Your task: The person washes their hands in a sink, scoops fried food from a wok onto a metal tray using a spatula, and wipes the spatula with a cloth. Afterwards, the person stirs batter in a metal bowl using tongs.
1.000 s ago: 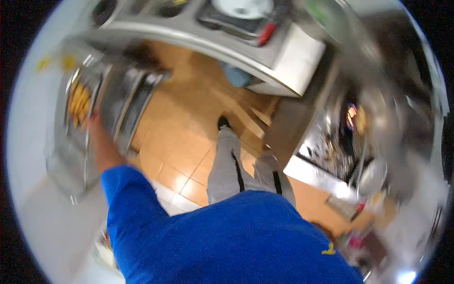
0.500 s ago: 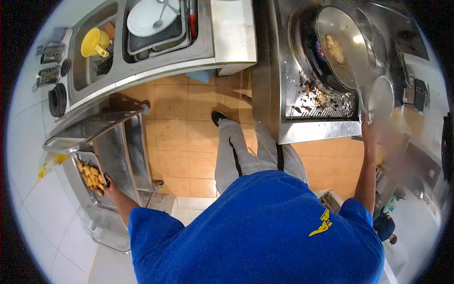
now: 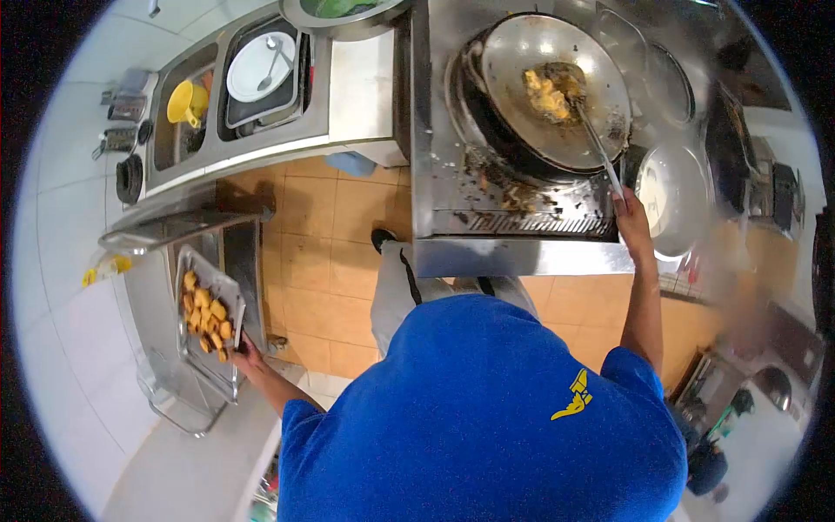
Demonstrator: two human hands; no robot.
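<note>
My left hand grips the near edge of a metal tray, which is tilted off the shelf rack. Golden-brown fried pieces lie in the tray. On the right, my right hand is wrapped round the long metal handle of a wok spatula. Its broad dark head rests inside the large wok, against some yellow-brown food. The wok sits tilted on the stove burner.
Food scraps litter the stove top. A white bowl stands right of the wok. At the left, the sink holds a yellow cup, with a white plate beside it. A metal rack stands below.
The tray has lifted and swung right with my left hand. My right hand has moved left, and the spatula head now shows in the wok. The view has shifted toward the stove.
</note>
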